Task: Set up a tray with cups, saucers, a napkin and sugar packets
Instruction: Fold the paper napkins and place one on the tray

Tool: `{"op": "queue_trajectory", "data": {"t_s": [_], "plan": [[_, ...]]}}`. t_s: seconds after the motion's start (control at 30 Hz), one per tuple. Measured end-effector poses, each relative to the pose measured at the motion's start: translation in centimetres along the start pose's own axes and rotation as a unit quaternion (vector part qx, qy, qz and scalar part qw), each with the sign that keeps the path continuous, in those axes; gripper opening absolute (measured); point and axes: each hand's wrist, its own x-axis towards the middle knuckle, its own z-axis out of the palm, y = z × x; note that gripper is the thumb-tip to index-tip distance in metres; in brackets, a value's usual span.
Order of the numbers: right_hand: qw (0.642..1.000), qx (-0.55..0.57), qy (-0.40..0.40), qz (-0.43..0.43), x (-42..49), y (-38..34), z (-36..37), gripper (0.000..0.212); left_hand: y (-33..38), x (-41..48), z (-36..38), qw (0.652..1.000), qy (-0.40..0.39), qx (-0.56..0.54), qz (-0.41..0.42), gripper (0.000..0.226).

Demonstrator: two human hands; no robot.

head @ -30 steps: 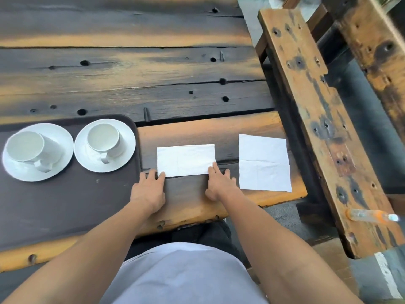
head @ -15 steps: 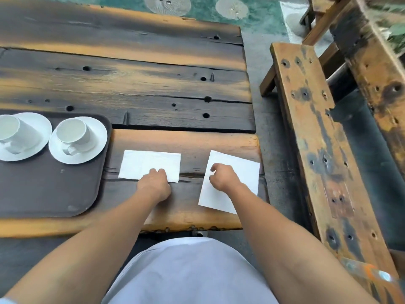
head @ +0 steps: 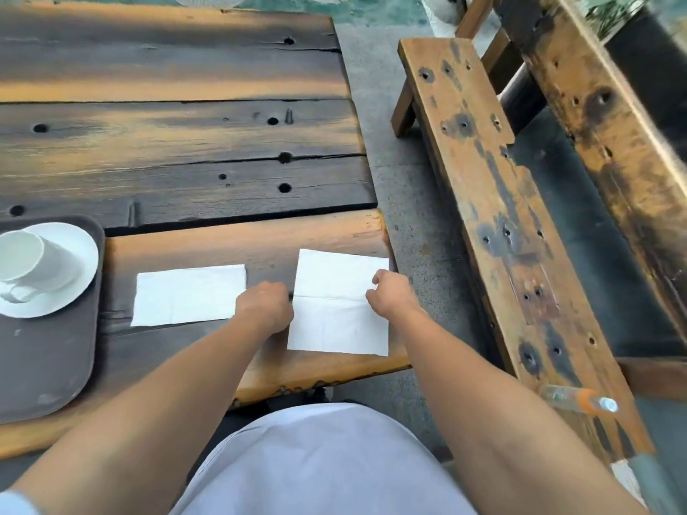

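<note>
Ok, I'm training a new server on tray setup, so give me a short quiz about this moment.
1. True or false: the folded napkin lies on the tray.
2. Fill in: the cup on the tray stands on a ____.
3. The left hand and right hand are at the edges of which item? A the folded napkin, B the square napkin, C the cup.
Key: 1 false; 2 saucer; 3 B.

1 view only; head-worn wide-angle camera, facing forward and steeply down over the wearer's torso; close range; right-hand napkin (head: 336, 325) near centre; tray (head: 48, 366) cropped at left; bench (head: 502, 217) at right; frame edges apparently lens-curved.
</note>
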Motion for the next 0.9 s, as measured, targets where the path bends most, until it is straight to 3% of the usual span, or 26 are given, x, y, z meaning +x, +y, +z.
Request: {"op": "queue_trajectory", "data": {"t_s": [0.13, 0.23, 0.47, 0.9], "plan": [[1.0, 0.009, 0.01, 0.015, 0.7, 0.6, -0.2, 0.025, 0.5, 1.4, -0.7, 1.0, 0.003, 0.003, 0.006, 0.017], [0.999, 0.02, 0.017, 0.024, 1.4, 0.8, -0.5, 0.027, 0.8, 2.4, -1.2, 1.0, 0.014, 0.01, 0.01, 0.025], [0.997, 0.051, 0.021, 0.055, 3.8, 0.7, -1.2, 0.031, 1.0, 5.0, -1.7, 0.999, 0.036, -0.003, 0.03, 0.01], [0.997, 0.058, 0.021, 0.055, 7.7, 1.5, -2.2, 0.029, 2.4, 9.4, -2.4, 0.991, 0.088, -0.088, 0.04, 0.021]]}}
